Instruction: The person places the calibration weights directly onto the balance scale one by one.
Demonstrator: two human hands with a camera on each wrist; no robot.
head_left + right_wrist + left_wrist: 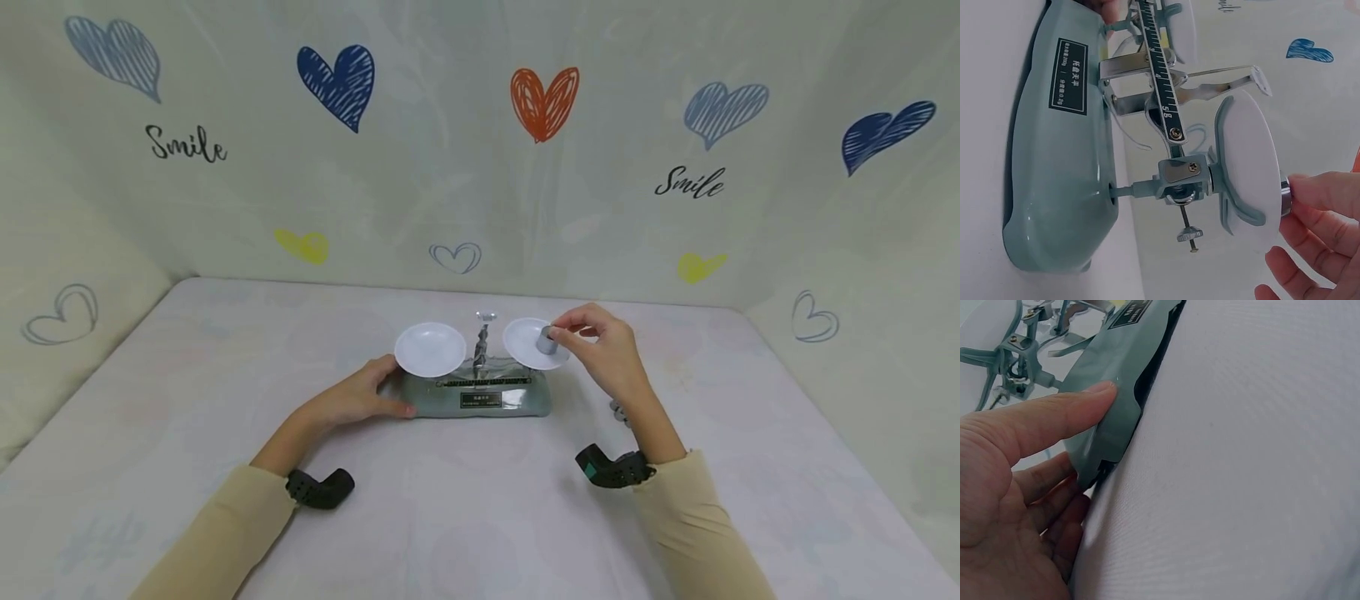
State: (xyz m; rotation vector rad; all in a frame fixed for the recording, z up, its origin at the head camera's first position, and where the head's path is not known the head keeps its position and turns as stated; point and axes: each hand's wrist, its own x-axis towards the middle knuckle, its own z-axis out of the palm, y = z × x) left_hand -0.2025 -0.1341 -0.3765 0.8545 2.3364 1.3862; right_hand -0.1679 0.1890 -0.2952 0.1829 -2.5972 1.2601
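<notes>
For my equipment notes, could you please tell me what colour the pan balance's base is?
The balance base is grey-green, clearest in the right wrist view.

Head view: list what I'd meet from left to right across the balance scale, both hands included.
Left hand → left white pan → central upright → right white pan, the gray weight within its outline → right hand.

Glossy, smooth balance base [1063, 172] and shiny metal weight [1285, 197]
</notes>
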